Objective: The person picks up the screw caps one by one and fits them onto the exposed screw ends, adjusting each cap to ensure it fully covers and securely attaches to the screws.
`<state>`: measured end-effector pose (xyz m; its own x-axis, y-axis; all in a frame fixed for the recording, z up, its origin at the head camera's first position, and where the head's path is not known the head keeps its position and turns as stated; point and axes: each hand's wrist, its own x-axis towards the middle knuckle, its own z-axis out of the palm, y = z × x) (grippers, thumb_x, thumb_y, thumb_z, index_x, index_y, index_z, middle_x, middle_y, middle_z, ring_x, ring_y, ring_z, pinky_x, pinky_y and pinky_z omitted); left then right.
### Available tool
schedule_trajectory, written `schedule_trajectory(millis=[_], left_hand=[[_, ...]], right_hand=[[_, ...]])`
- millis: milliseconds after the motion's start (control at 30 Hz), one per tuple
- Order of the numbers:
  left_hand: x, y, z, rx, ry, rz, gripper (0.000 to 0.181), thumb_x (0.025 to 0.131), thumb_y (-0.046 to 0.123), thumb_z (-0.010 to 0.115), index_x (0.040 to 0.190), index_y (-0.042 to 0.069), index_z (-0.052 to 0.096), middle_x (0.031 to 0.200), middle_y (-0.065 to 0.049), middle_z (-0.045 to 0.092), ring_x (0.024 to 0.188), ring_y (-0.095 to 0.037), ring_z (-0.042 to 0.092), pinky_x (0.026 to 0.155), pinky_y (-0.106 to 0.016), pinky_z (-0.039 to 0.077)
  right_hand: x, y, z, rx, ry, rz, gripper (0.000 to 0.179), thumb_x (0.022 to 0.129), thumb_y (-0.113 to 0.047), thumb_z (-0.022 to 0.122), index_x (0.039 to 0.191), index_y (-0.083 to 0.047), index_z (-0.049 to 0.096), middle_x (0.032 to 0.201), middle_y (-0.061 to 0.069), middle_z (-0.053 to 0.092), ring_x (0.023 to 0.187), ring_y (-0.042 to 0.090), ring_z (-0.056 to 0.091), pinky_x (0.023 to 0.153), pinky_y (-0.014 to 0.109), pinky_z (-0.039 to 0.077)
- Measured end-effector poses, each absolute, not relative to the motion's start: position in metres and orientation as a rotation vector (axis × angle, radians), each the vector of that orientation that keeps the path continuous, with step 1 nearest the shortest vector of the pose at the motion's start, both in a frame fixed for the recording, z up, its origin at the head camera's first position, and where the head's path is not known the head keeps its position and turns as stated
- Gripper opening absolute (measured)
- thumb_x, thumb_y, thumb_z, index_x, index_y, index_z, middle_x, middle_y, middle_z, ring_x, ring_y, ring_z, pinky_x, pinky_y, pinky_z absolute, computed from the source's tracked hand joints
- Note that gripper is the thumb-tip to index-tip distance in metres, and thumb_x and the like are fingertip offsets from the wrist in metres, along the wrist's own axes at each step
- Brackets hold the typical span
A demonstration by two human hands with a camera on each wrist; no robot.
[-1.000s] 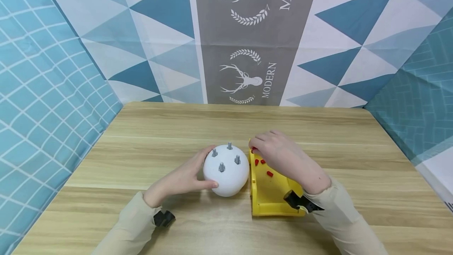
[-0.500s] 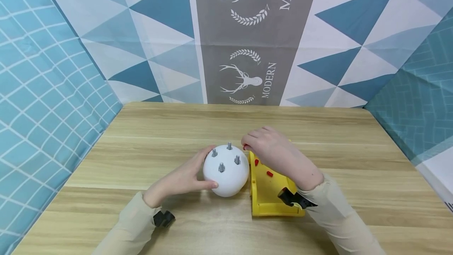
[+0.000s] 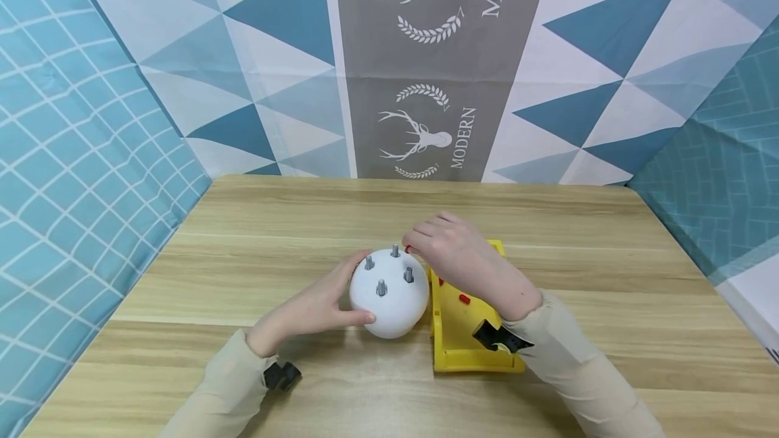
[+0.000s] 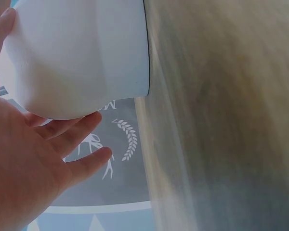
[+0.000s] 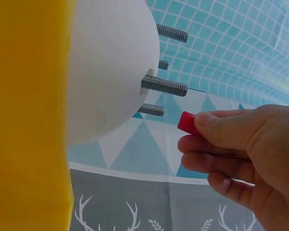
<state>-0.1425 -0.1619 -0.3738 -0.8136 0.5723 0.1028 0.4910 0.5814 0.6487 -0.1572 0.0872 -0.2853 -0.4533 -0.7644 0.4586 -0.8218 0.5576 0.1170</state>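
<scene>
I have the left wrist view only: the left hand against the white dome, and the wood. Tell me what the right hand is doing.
Observer: The right hand pinches a small red piece.
Operator: Describe the top of the dome.
Observer: Four bare threaded studs stick up from it.
Operator: Say where any more red pieces lie.
Observer: Two show in the yellow tray, to the right of the dome in the head view; others may be hidden.
</scene>
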Motion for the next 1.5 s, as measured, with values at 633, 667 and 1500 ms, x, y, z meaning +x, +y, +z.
schedule_trajectory(millis=[633, 667, 1500], left_hand=[[-0.143, -0.162, -0.375, 0.863, 2.658, 1.061, 0.100, 0.072, 0.060, 0.065, 0.146, 0.018, 0.012, 0.146, -0.001, 0.024, 0.131, -0.018, 0.030, 0.102, -0.043, 0.033], [-0.143, -0.162, -0.374, 0.866, 2.658, 1.061, 0.100, 0.072, 0.059, 0.065, 0.146, 0.017, 0.012, 0.146, -0.001, 0.024, 0.131, -0.018, 0.030, 0.102, -0.043, 0.033], [-0.143, -0.163, -0.374, 0.912, 2.647, 1.078, 0.097, 0.074, 0.055, 0.066, 0.146, 0.026, 0.007, 0.146, 0.001, 0.023, 0.129, -0.016, 0.031, 0.102, -0.042, 0.035]], right_hand=[[-0.159, 0.071, -0.282, 1.326, -2.283, 0.139, 0.021, 0.075, -0.003, 0.072, 0.093, -0.012, 0.067, 0.089, -0.001, 0.067, 0.086, 0.015, 0.060, 0.079, 0.025, 0.046], [-0.159, 0.070, -0.283, 1.329, -2.278, 0.138, 0.021, 0.075, -0.002, 0.071, 0.093, -0.012, 0.067, 0.089, -0.001, 0.067, 0.085, 0.015, 0.060, 0.079, 0.025, 0.045], [-0.166, 0.048, -0.291, 1.356, -2.179, 0.113, 0.014, 0.079, -0.006, 0.067, 0.088, -0.017, 0.067, 0.087, -0.005, 0.068, 0.085, 0.012, 0.061, 0.078, 0.026, 0.042]])
